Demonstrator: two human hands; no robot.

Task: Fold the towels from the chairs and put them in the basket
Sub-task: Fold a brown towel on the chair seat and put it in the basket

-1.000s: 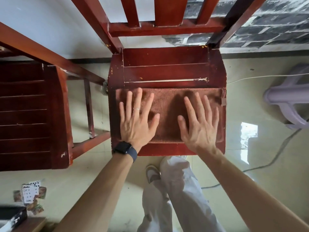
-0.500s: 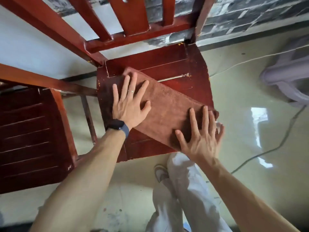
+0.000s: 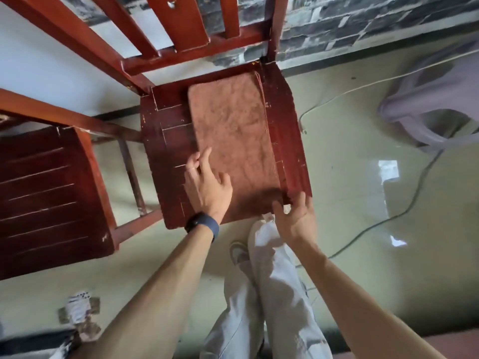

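Obs., head view, looking down onto the seat.

- Towel [image 3: 233, 141]: rust-brown, folded to a long rectangle. It lies flat on the seat of the red wooden chair [image 3: 166, 156], with its long side running from the backrest to the front edge. It sits right of the seat's centre, leaving bare wood in a wide strip on its left and a narrow one on its right.
- Left hand [image 3: 207, 182]: palm down at the towel's near-left edge, fingers extended and loosely spread. The fingertips rest on the towel and nothing is gripped. There is a ring on one finger and a dark watch [image 3: 202, 225] on the wrist.
- Right hand [image 3: 295, 218]: at the towel's near-right corner, by the front edge of the seat. Its fingers are relaxed and nearly straight, and the thumb points toward the corner. Whether it touches the cloth, I cannot tell. It holds nothing.
- The towel's near short edge lies between the two hands, and most of its length extends beyond them.

Surroundings: a second red chair [image 3: 51, 190] just left, a pale lilac plastic stool [image 3: 427, 104] well apart to the right, and a cable [image 3: 388, 218] across the glossy floor.
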